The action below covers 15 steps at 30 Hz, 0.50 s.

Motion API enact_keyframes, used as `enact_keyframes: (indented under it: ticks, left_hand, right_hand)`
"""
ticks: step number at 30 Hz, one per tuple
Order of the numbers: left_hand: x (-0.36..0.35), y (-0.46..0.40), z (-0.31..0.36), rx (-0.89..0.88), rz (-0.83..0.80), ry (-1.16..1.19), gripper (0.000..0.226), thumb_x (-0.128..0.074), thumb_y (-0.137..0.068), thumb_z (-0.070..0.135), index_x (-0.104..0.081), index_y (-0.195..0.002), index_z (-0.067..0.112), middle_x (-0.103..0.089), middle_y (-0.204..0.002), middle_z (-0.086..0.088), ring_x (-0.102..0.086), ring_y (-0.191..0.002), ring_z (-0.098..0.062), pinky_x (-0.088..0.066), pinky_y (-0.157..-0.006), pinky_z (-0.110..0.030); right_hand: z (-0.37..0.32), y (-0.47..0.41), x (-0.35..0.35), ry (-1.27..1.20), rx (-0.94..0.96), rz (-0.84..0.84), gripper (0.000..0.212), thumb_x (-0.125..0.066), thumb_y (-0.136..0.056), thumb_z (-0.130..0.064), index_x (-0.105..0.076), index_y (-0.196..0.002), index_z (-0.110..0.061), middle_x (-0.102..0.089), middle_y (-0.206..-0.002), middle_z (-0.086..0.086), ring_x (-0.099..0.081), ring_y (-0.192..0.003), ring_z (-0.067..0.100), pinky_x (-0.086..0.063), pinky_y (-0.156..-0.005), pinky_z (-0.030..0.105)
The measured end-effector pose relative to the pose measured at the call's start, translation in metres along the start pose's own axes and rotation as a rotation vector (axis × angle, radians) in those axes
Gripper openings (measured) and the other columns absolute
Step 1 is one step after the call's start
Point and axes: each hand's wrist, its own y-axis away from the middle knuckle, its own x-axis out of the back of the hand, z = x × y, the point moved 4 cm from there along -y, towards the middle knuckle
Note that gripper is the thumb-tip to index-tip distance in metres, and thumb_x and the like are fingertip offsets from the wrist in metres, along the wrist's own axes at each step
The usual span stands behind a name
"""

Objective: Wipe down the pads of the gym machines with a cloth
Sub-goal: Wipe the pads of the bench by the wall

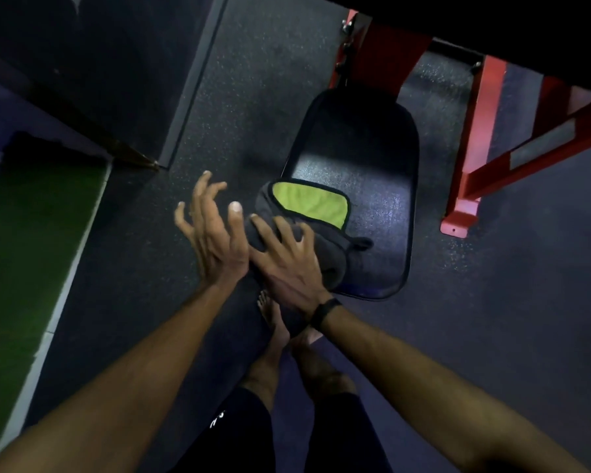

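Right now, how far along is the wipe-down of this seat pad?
Done: I can't confirm any part as wiped; the seat pad shows a sheen mid-surface, which may only be light. In hand: the right hand presses the grey-and-green cloth onto the pad's near left corner; the left hand hovers open beside it. Left: the far end near the red frame, plus any other pads.

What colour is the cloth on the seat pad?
Dark grey cloth with a lime-green face folded up; head view.
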Motion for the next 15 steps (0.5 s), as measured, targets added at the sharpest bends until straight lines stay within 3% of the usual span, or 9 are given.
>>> enact_keyframes:
  ticks: [5,8,10,12,15]
  left_hand:
    - [-0.003,-0.016,0.009,-0.061,-0.095,-0.053,0.049,-0.034,-0.101,0.037,-0.054,-0.130,0.003,-0.048,-0.149,-0.009,-0.035,-0.131,0.004,-0.016,-0.117,-0.051]
    - [-0.022,-0.013,0.030,-0.049,-0.168,-0.027,0.052,-0.033,-0.100,0.038,-0.053,-0.133,0.003,-0.045,-0.151,-0.011,-0.045,-0.131,-0.010,-0.015,-0.117,-0.051]
    - [-0.034,-0.009,0.038,-0.050,-0.214,-0.017,0.053,-0.032,-0.100,0.038,-0.051,-0.134,0.004,-0.043,-0.153,-0.012,-0.049,-0.128,-0.015,-0.015,-0.118,-0.053]
    - [-0.044,-0.005,0.041,-0.045,-0.248,-0.010,0.053,-0.031,-0.100,0.039,-0.051,-0.136,0.005,-0.040,-0.155,-0.012,-0.048,-0.131,-0.018,-0.015,-0.119,-0.053]
    - [-0.056,-0.007,0.040,-0.023,-0.247,-0.018,0.054,-0.030,-0.101,0.039,-0.049,-0.138,0.005,-0.038,-0.157,-0.012,-0.043,-0.137,-0.018,-0.015,-0.118,-0.054]
  right_hand:
    - [0.027,0.052,0.013,-0.006,0.018,0.006,0.049,-0.050,-0.097,-0.035,-0.049,-0.146,-0.033,-0.049,-0.150,0.007,-0.049,-0.119,0.035,-0.039,-0.092,0.051]
    - [0.068,0.102,0.025,0.045,-0.008,-0.006,0.062,-0.067,-0.086,-0.031,-0.048,-0.145,-0.033,-0.046,-0.151,0.006,-0.049,-0.117,0.034,-0.041,-0.091,0.051]
    - [0.089,0.113,0.030,0.061,-0.126,-0.102,0.080,-0.072,-0.074,-0.046,-0.041,-0.147,-0.035,-0.041,-0.151,0.005,-0.046,-0.118,0.034,-0.039,-0.091,0.051]
    - [0.103,0.105,0.035,0.038,-0.329,-0.127,0.080,-0.060,-0.071,-0.054,-0.040,-0.146,-0.035,-0.042,-0.150,0.005,-0.046,-0.123,0.037,-0.037,-0.093,0.053]
    - [0.129,0.068,0.034,-0.018,-0.697,-0.070,0.076,-0.061,-0.073,-0.054,-0.045,-0.145,-0.034,-0.043,-0.145,0.008,-0.037,-0.136,0.039,-0.029,-0.106,0.066]
